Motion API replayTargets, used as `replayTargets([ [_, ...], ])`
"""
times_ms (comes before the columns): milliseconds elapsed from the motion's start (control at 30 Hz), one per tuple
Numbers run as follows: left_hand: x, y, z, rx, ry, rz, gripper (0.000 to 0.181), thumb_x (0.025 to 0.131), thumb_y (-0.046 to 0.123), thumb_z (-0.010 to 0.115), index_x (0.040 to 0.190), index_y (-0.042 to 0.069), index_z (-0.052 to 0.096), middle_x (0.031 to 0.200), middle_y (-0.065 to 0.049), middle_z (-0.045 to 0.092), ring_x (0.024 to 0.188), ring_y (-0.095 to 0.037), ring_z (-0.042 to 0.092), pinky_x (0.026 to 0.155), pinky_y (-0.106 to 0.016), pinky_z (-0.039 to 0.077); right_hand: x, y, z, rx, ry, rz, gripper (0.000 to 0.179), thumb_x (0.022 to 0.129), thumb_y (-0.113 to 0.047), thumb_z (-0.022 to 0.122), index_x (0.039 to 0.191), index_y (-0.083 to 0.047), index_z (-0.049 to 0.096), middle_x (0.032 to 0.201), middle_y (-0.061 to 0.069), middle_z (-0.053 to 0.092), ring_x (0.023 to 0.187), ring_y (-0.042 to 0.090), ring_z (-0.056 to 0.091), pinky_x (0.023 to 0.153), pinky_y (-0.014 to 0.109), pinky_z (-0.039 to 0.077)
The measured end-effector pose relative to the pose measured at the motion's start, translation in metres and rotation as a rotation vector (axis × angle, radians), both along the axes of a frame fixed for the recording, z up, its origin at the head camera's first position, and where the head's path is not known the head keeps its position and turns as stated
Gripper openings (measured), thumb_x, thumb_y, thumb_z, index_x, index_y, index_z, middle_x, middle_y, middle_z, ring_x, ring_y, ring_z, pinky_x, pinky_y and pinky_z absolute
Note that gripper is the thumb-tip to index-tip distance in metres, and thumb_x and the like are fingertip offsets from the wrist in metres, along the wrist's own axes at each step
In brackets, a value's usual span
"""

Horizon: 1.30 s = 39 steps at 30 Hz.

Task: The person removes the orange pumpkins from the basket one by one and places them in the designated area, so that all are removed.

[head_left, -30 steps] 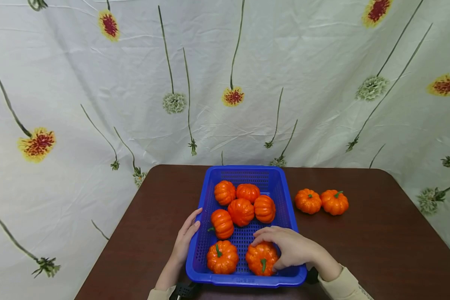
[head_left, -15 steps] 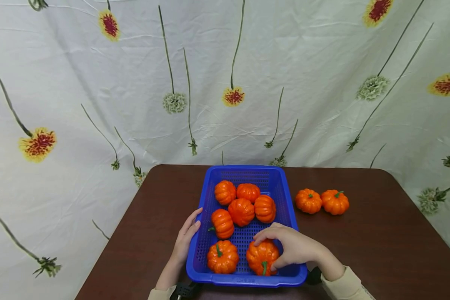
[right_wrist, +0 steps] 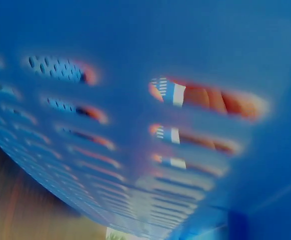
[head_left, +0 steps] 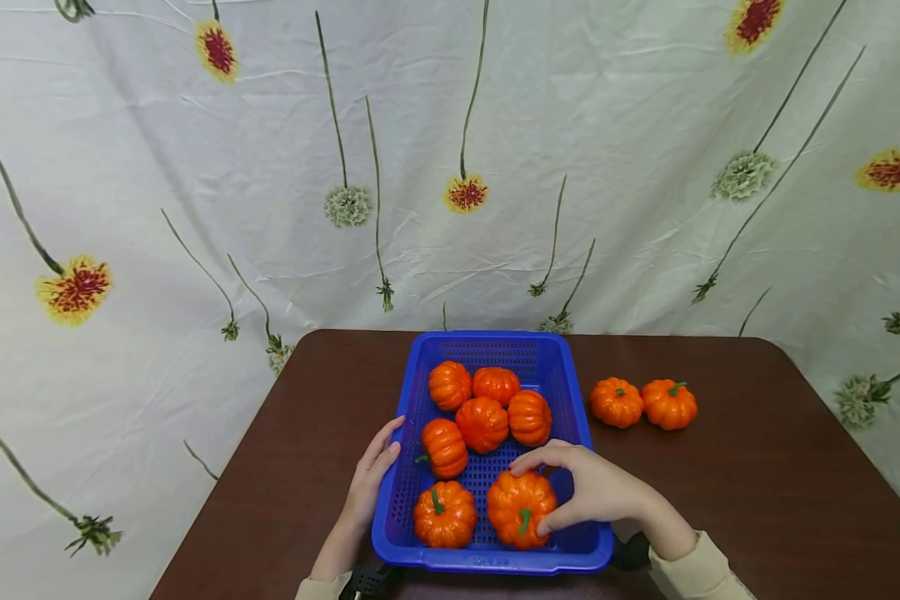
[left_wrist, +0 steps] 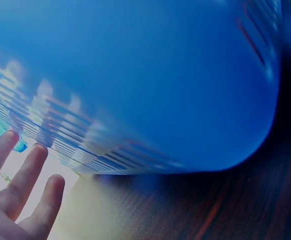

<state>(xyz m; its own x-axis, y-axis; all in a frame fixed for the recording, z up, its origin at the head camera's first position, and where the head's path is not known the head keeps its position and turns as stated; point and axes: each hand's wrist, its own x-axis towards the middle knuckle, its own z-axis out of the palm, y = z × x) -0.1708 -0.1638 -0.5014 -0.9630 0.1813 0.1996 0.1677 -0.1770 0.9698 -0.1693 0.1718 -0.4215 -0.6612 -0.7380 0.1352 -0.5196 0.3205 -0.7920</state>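
Note:
My right hand (head_left: 596, 487) pinches a small orange pumpkin (head_left: 516, 504) with a green stem, thumb at its near side and fingers at its far side. This pumpkin is in the near right part of a blue slotted basket (head_left: 495, 562). My left hand (head_left: 371, 475) rests against the basket's left side. In the left wrist view its fingers (left_wrist: 28, 167) are fairly straight beside the slotted wall. The basket wall (right_wrist: 120, 30) fills most of the right wrist view, with bits of the hand showing through its slots.
Another pumpkin (head_left: 446, 514) sits at the near left of the basket, and several more (head_left: 482, 424) lie farther back in it. Two pumpkins, one (head_left: 617, 402) touching the other (head_left: 669, 404), stand on the brown table (head_left: 727, 467) right of the basket. A flowered cloth (head_left: 420, 250) hangs behind.
My right hand and its pumpkin have risen slightly, and the pumpkin has tilted a little and shifted left. My left hand and the basket stay as they were.

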Motion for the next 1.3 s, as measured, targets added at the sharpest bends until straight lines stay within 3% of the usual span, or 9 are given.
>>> replayTargets([
  [200, 0.000, 0.000, 0.000, -0.001, -0.006, 0.004, 0.045, 0.102, 0.017, 0.035, 0.145, 0.005, 0.029, 0.147, -0.021, 0.029, 0.117, -0.017, 0.052, 0.087, -0.036, 0.049, -0.002, 0.007, 0.003, -0.043, 0.016, -0.031, 0.054, 0.071, -0.034, 0.082, 0.120, -0.023, 0.061, 0.120, -0.010, 0.059, 0.104, 0.012, 0.051, 0.089, 0.031, 0.043],
  [367, 0.000, 0.001, 0.001, 0.004, -0.003, 0.001, 0.045, 0.102, 0.017, 0.035, 0.144, 0.005, 0.029, 0.147, -0.021, 0.028, 0.117, -0.017, 0.051, 0.088, -0.036, 0.049, -0.006, 0.014, 0.002, -0.115, -0.027, -0.059, 0.054, 0.073, -0.026, 0.082, 0.122, -0.020, 0.060, 0.119, -0.006, 0.061, 0.103, 0.014, 0.055, 0.088, 0.031, 0.045],
  [733, -0.001, 0.001, 0.000, 0.011, -0.004, 0.002, 0.045, 0.102, 0.017, 0.035, 0.144, 0.005, 0.030, 0.147, -0.021, 0.028, 0.118, -0.019, 0.050, 0.089, -0.035, 0.048, -0.013, 0.040, 0.012, -0.231, -0.048, -0.195, 0.055, 0.073, -0.010, 0.080, 0.123, -0.013, 0.059, 0.115, 0.005, 0.062, 0.101, 0.019, 0.059, 0.082, 0.031, 0.050],
  [967, 0.000, 0.001, 0.000, 0.006, -0.008, 0.010, 0.044, 0.102, 0.018, 0.035, 0.144, 0.005, 0.030, 0.146, -0.022, 0.029, 0.117, -0.018, 0.051, 0.088, -0.036, 0.049, -0.015, 0.063, 0.015, -0.262, 0.025, -0.378, 0.051, 0.075, -0.003, 0.077, 0.123, -0.004, 0.058, 0.110, 0.009, 0.063, 0.093, 0.018, 0.062, 0.076, 0.030, 0.053],
  [1300, 0.000, 0.000, -0.001, 0.003, -0.006, 0.005, 0.045, 0.102, 0.018, 0.035, 0.144, 0.005, 0.029, 0.147, -0.021, 0.029, 0.117, -0.017, 0.051, 0.088, -0.035, 0.049, -0.017, 0.096, 0.012, -0.254, 0.046, -0.731, 0.052, 0.081, -0.012, 0.074, 0.129, -0.006, 0.054, 0.114, -0.016, 0.058, 0.094, 0.000, 0.057, 0.073, 0.018, 0.050],
])
